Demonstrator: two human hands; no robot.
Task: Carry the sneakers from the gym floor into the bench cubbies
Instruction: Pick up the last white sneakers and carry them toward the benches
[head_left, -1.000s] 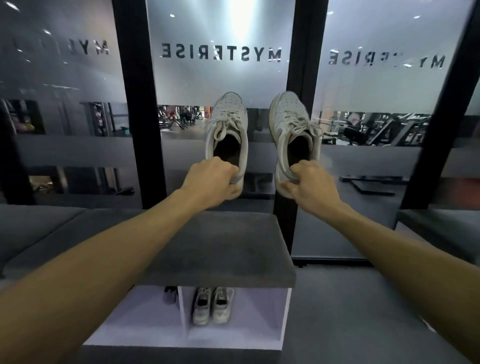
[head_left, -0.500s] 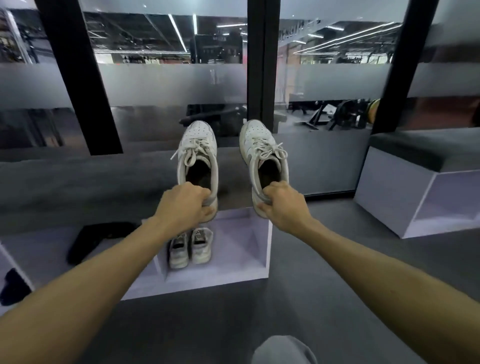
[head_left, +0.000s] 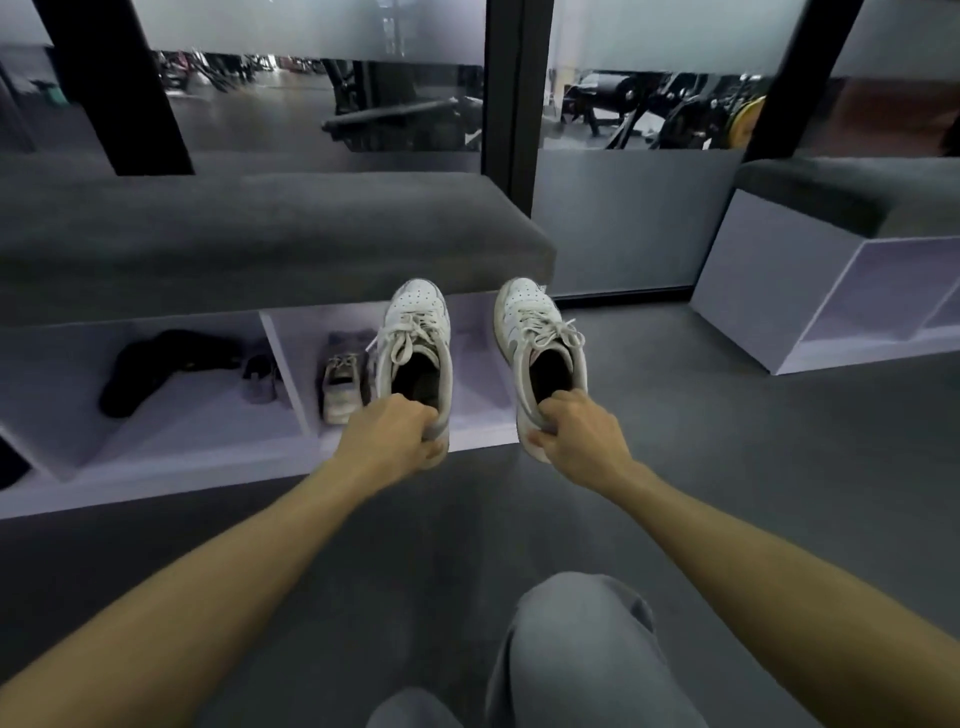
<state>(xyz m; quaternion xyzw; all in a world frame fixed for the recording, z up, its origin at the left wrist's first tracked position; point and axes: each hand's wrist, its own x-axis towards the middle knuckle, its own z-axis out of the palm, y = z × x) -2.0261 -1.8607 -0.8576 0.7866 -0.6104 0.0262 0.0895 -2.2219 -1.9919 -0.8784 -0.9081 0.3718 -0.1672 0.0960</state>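
Observation:
My left hand (head_left: 392, 434) grips the heel of a white laced sneaker (head_left: 415, 335), toe pointing away. My right hand (head_left: 576, 434) grips the heel of its white mate (head_left: 535, 332) in the same way. Both sneakers hang in the air just in front of the rightmost cubby (head_left: 480, 395) of the bench (head_left: 260, 234), a grey-cushioned seat over white open compartments. The left sneaker partly covers that cubby's opening; the right one is level with the bench's right end. Another pale sneaker pair (head_left: 340, 384) stands at the left inside the same cubby.
The cubby to the left holds a black item (head_left: 161, 364) and a small dark shoe (head_left: 260, 379). A second white cubby bench (head_left: 841, 291) stands at the right. Glass panels with black posts (head_left: 511, 98) run behind. Grey carpet floor; my grey-trousered knee (head_left: 576, 649) shows below.
The view has tilted down and come closer to the bench. Both hands have lowered the sneakers from in front of the glass to the level of the cubby openings.

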